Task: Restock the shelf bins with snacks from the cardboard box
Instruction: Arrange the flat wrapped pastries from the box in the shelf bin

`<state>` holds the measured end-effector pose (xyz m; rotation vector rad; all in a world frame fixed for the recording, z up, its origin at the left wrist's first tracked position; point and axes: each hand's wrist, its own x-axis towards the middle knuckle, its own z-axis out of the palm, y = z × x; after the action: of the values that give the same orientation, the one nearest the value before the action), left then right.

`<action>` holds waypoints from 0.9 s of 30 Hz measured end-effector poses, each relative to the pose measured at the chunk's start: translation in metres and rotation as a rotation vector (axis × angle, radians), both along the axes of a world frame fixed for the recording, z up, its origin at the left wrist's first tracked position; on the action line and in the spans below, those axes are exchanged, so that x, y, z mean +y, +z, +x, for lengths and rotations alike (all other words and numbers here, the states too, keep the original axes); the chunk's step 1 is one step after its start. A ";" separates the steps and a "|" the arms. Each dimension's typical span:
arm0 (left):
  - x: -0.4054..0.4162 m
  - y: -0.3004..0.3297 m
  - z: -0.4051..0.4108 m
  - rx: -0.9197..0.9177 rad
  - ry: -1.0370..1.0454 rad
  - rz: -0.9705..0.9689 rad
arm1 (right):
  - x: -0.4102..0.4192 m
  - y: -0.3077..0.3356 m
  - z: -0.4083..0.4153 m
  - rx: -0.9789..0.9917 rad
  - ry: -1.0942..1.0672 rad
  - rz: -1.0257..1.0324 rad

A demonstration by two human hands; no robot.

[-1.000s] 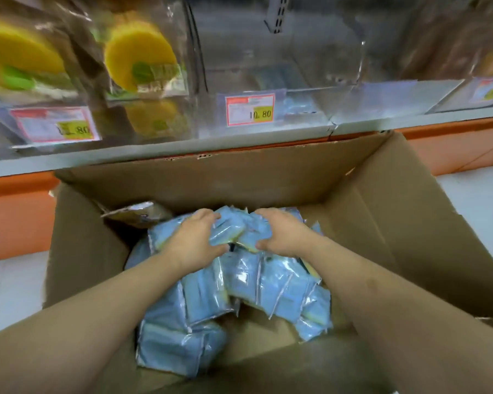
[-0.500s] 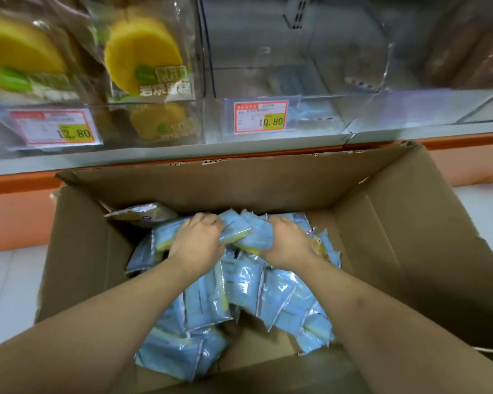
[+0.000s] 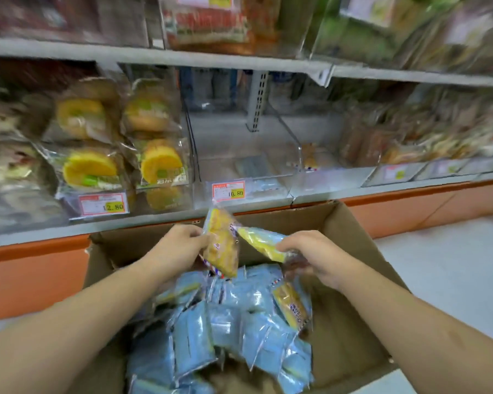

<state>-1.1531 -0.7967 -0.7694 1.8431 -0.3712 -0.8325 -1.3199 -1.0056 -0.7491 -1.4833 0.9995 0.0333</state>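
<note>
Filling each hand's [image 3: 182,247] grip: snack packets [image 3: 221,245].

left hand [image 3: 180,245] grips snack pack [image 3: 222,245] | right hand [image 3: 310,255] grips yellow pack [image 3: 261,241] | above cardboard box [image 3: 350,237]

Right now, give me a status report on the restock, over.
Left hand grips one snack pack; right hand grips another. Both raised over the cardboard box. Clear bin ahead nearly empty, nothing blocking it.

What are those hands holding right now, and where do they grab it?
Each hand holds a snack packet above the cardboard box. The left hand grips one packet by its side edge; the right hand pinches another by its end.
</note>
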 end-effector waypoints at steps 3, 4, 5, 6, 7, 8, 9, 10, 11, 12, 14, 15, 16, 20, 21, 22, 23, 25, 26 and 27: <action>0.012 0.054 -0.018 0.214 -0.039 -0.252 | 0.010 0.041 -0.017 -0.151 0.023 0.065; 0.014 0.068 -0.026 0.235 -0.073 -0.303 | 0.017 0.052 -0.022 -0.182 0.071 0.036; 0.015 0.081 -0.034 0.247 -0.100 -0.338 | 0.026 0.061 -0.026 -0.209 0.125 -0.003; 0.017 0.090 -0.041 0.264 -0.112 -0.370 | 0.036 0.070 -0.029 -0.230 0.172 -0.047; 0.018 0.095 -0.048 0.291 -0.103 -0.400 | 0.046 0.076 -0.029 -0.237 0.208 -0.108; 0.019 0.098 -0.053 0.311 -0.084 -0.419 | 0.056 0.081 -0.029 -0.237 0.246 -0.198; 0.019 0.098 -0.058 0.314 -0.061 -0.430 | 0.064 0.084 -0.028 -0.232 0.292 -0.313; 0.019 0.097 -0.061 0.305 -0.037 -0.437 | 0.071 0.085 -0.026 -0.230 0.343 -0.427; 0.019 0.095 -0.064 0.290 -0.014 -0.443 | 0.076 0.085 -0.025 -0.230 0.392 -0.526; 0.019 0.094 -0.065 0.267 0.011 -0.448 | 0.081 0.084 -0.023 -0.221 0.434 -0.603; 0.019 0.092 -0.062 0.221 0.035 -0.448 | 0.086 0.084 -0.020 -0.188 0.465 -0.674; 0.021 0.093 -0.059 0.195 0.031 -0.439 | 0.086 0.086 -0.018 -0.175 0.461 -0.673; 0.022 0.094 -0.056 0.170 0.009 -0.429 | 0.084 0.090 -0.017 -0.175 0.450 -0.648; 0.026 0.105 -0.037 0.137 -0.065 -0.395 | 0.060 0.099 -0.016 -0.179 0.416 -0.387; 0.027 0.107 -0.032 0.143 -0.076 -0.386 | 0.054 0.102 -0.017 -0.224 0.376 -0.260; 0.027 0.108 -0.027 0.146 -0.085 -0.377 | 0.048 0.103 -0.017 -0.282 0.305 -0.129; 0.026 0.110 -0.024 0.141 -0.088 -0.366 | 0.042 0.104 -0.017 -0.329 0.217 -0.023; 0.027 0.112 -0.017 0.124 -0.073 -0.360 | 0.032 0.104 -0.015 -0.386 0.049 0.078; 0.027 0.113 -0.014 0.115 -0.052 -0.355 | 0.028 0.104 -0.014 -0.403 -0.007 0.108; 0.027 0.114 -0.011 0.108 -0.033 -0.348 | 0.024 0.103 -0.014 -0.424 -0.040 0.141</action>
<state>-1.1643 -0.7695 -0.6553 1.4676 -0.4484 -0.8282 -1.3341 -0.9815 -0.6457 -1.2708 0.6669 -0.2273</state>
